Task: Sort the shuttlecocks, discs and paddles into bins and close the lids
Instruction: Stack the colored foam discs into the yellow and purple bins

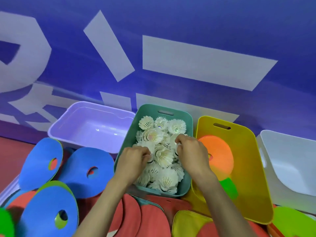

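Note:
A teal bin (187, 186) in the middle is heaped with several white shuttlecocks (163, 155). My left hand (132, 159) reaches into its left side with fingers closed on shuttlecocks. My right hand (189, 148) is over the bin's right side, pinching a shuttlecock. To the right, a yellow bin (251, 168) holds an orange paddle (220, 154) with a green handle. Several blue discs (85, 170) with centre holes lie at the left. A lilac bin (92, 127) stands with nothing in it behind them.
A white bin (290, 159) sits at the far right. Red paddle covers (150, 218) and a yellow pouch (188, 224) lie in front. A green disc (293, 221) is at the lower right. A blue banner wall stands right behind the bins.

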A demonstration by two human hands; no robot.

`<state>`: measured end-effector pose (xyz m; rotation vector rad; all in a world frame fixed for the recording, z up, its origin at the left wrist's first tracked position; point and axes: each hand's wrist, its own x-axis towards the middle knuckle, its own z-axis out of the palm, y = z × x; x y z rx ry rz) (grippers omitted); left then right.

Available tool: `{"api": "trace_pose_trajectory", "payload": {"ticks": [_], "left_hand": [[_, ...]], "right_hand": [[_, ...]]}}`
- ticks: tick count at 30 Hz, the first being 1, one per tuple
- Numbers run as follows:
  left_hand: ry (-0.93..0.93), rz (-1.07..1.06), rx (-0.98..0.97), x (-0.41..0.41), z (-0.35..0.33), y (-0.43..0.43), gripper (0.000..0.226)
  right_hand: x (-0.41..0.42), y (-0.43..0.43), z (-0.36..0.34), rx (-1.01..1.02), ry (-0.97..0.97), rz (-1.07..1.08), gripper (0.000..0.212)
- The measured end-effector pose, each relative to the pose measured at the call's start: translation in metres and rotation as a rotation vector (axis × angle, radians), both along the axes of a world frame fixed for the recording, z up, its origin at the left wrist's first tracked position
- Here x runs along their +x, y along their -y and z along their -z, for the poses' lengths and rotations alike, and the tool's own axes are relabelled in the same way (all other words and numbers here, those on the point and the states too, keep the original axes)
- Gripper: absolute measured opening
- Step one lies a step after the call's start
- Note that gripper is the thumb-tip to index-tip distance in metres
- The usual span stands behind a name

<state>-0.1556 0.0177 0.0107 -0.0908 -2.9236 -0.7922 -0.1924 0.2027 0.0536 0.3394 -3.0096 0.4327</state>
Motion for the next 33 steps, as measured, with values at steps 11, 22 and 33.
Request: {"api": "trace_pose_trajectory", "payload": {"ticks": [11,22,33], "left_hand": [[0.049,-0.112,-0.174,-0.028,0.006,0.001,0.016],[0.269,-0.032,-0.434,-0.038,-0.002,-0.004,0.026],[0.537,0.031,-0.041,-0.034,-0.003,-0.002,0.032]], "right_hand": [[-0.019,0.007,0.044,0.121,0.301,-0.02,0.035],[-0.022,0.01,0.028,0.203,0.492,-0.052,0.024],[0.004,-0.011,0.013,-0.05,0.275,-0.149,0.028]]}}
